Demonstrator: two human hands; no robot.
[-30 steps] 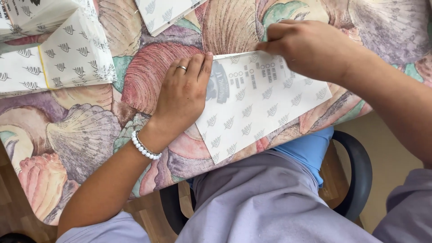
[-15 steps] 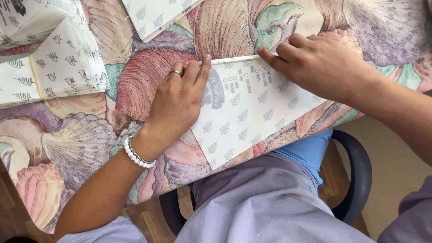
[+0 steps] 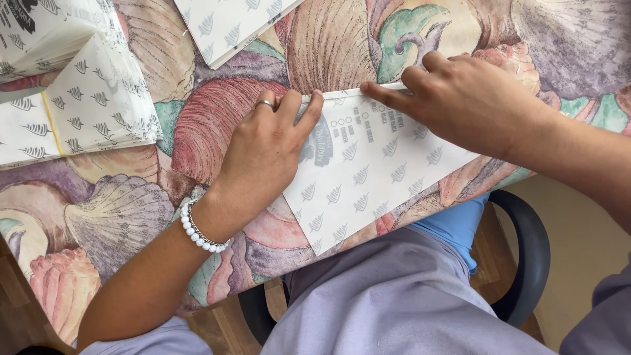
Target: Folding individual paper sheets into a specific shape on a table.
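A flat white paper sheet (image 3: 368,177) with a grey leaf pattern lies on the table near its front edge. My left hand (image 3: 263,154), with a ring and a white bead bracelet, presses flat on the sheet's left end, fingers together. My right hand (image 3: 460,98) rests on the sheet's upper edge, with the index finger stretched left along that edge towards my left fingertips.
The table wears a cloth (image 3: 131,210) printed with large seashells. A pile of the same patterned paper pieces (image 3: 72,98) lies at the far left, and another sheet (image 3: 230,26) at the top. Below the edge are my lap and a black chair arm (image 3: 526,263).
My right hand has slid left along the sheet's upper edge, from its right part towards my left hand. My left hand has stayed pressed on the sheet.
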